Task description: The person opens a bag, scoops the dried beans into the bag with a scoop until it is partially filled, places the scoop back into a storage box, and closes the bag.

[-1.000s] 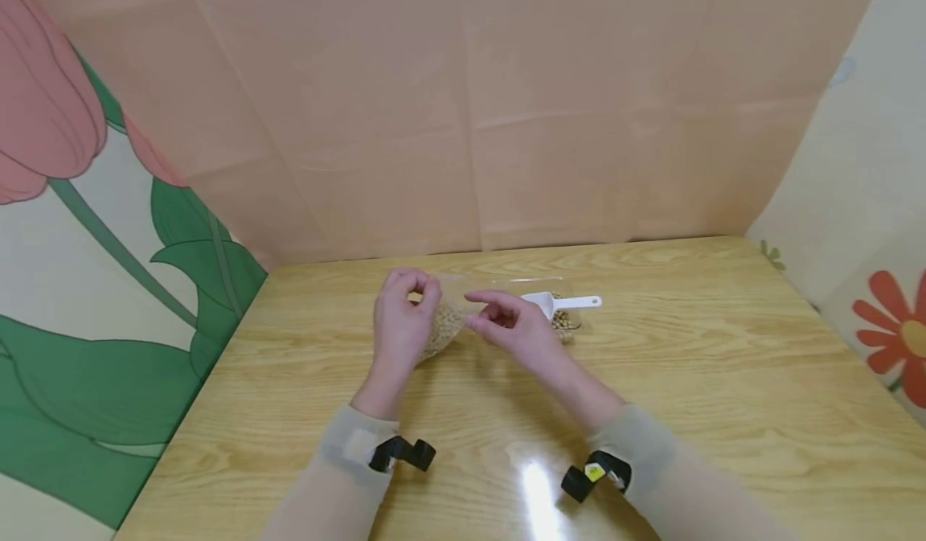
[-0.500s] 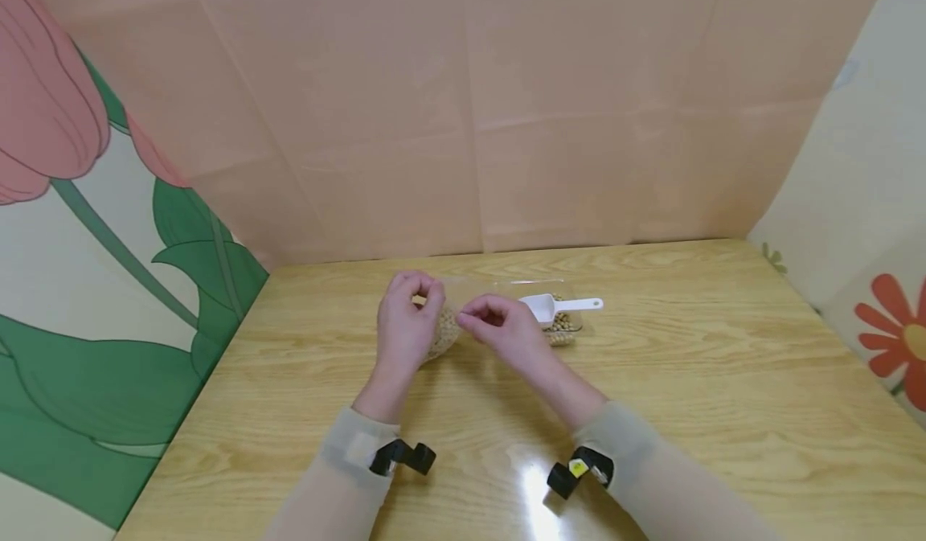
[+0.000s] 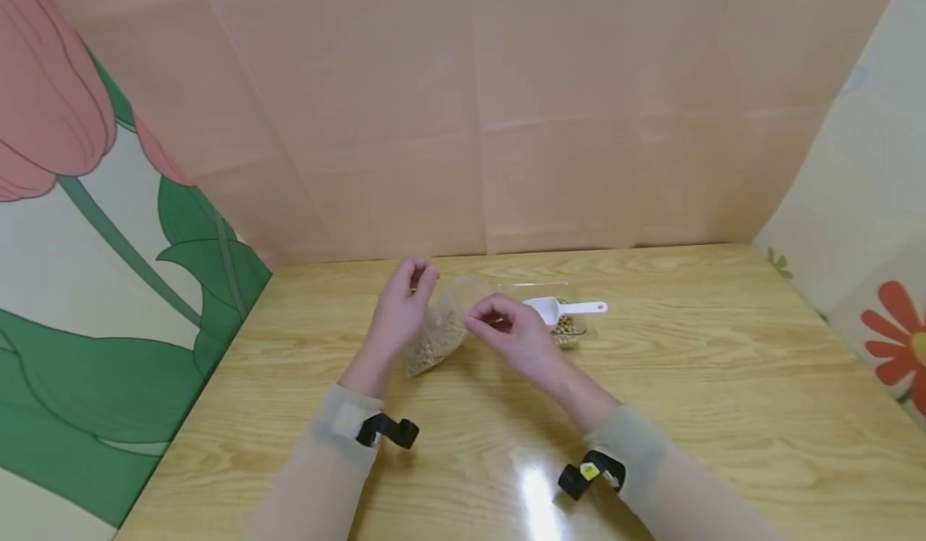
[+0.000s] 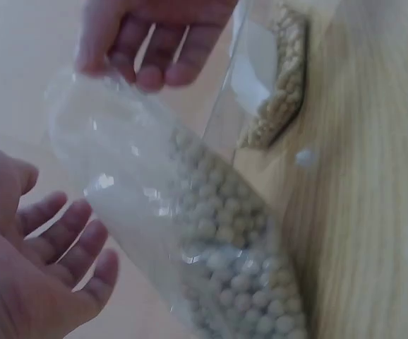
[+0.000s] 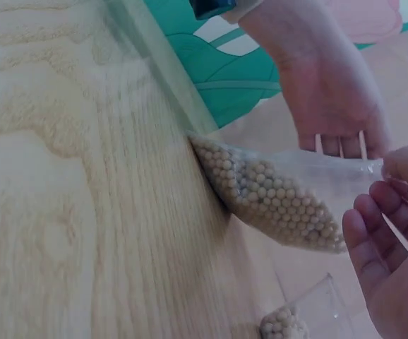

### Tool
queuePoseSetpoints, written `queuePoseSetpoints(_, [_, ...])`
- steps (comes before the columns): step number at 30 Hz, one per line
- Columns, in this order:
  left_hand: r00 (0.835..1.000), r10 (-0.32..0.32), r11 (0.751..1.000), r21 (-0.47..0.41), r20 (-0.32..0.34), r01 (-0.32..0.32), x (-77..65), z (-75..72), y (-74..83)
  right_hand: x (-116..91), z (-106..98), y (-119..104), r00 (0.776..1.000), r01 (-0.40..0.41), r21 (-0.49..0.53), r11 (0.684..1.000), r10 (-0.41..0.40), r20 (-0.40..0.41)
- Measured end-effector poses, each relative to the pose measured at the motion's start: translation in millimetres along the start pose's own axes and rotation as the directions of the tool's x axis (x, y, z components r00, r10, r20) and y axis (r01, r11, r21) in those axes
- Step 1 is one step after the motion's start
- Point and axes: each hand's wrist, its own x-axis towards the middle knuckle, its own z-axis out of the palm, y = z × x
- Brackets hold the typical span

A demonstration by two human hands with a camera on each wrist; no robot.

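Observation:
A clear plastic bag [image 3: 438,338] of small round beige beans stands tilted on the table, its lower corner towards me. With thumb and fingertips my right hand [image 3: 512,330] pinches the bag's upper edge; the right wrist view shows this grip at the bag's corner. Beside the bag's other side is my left hand [image 3: 400,304], its fingers loosely curved and holding nothing. A small gap separates the left fingers [image 4: 84,244] from the plastic in the left wrist view. The bag [image 5: 274,201] is filled in its lower part, while its upper part is slack.
Behind my right hand stands a clear plastic box [image 3: 575,328] with similar beans in it. A white scoop [image 3: 575,308] lies across the box, its handle pointing right. The wooden table [image 3: 687,364] ends at a pink-covered wall [image 3: 579,107].
My left hand has let go of the bag and moved slightly left and away. The right hand has closed its fingertips on the bag's edge, and more of the bag now shows.

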Motion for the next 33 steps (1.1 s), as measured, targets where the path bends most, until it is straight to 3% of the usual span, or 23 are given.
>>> queuePoseSetpoints(3, [0.995, -0.005, 1.0, -0.015, 0.101, 0.006, 8.9, 1.4, -2.5, -3.1, -6.1, 1.0, 0.999, 0.034, 0.009, 0.999, -0.035, 0.018])
queuePoseSetpoints(8, [0.969, 0.006, 0.999, -0.046, 0.247, 0.005, 19.2, 9.2, -5.8, -8.1, -17.2, 4.5, 0.995, 0.08, 0.051, 0.996, -0.083, 0.063])
queuePoseSetpoints(14, [0.948, 0.033, 0.996, -0.093, 0.317, -0.004, 24.2, 18.1, -4.7, -7.7, -26.1, 6.0, 0.989, 0.104, 0.113, 0.988, -0.115, 0.098])
queuePoseSetpoints(21, [0.937, 0.01, 0.99, -0.134, 0.348, 0.039, 23.0, 21.0, -4.8, -6.6, -34.7, 4.3, 0.981, 0.117, 0.146, 0.982, -0.138, 0.139])
queuePoseSetpoints(25, [0.933, 0.002, 0.988, -0.145, 0.36, 0.054, 20.3, 22.4, -8.1, -6.9, -40.4, 4.2, 0.983, 0.091, 0.143, 0.985, -0.112, 0.146])
queuePoseSetpoints(28, [0.949, -0.008, 0.984, -0.168, 0.316, 0.064, 17.5, 22.8, -12.4, -8.3, -43.6, 2.0, 0.987, 0.069, 0.125, 0.99, -0.086, 0.134])
queuePoseSetpoints(33, [0.984, -0.036, 0.963, -0.256, 0.177, 0.081, 12.3, 21.3, -21.0, -8.3, -50.2, 2.2, 0.993, 0.07, 0.087, 0.994, -0.078, 0.09])
